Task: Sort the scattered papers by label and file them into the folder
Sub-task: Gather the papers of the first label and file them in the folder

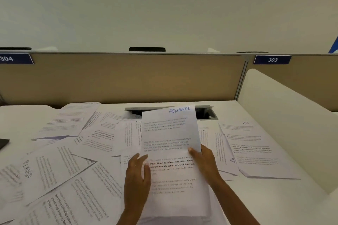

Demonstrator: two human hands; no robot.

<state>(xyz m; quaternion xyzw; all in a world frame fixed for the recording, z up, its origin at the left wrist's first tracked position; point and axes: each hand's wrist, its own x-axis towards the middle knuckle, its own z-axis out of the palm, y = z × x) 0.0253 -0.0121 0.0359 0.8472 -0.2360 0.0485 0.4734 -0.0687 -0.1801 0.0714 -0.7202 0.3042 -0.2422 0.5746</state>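
Observation:
A printed sheet with "FINANCE" (171,139) handwritten in blue at its top is held up over the desk. My right hand (204,160) grips its right edge, thumb on the front. My left hand (137,175) lies at its left edge with fingers straight against the paper. Several more printed sheets are scattered around: one marked "SPORTS" (49,168) at the left, and two marked "HR" (250,148) at the right. No folder is in view.
The white desk (285,197) is bounded by a tan partition (128,78) at the back and a white side divider (292,124) on the right. A cable slot (204,112) opens behind the held sheet. A dark object (3,142) lies at the left edge.

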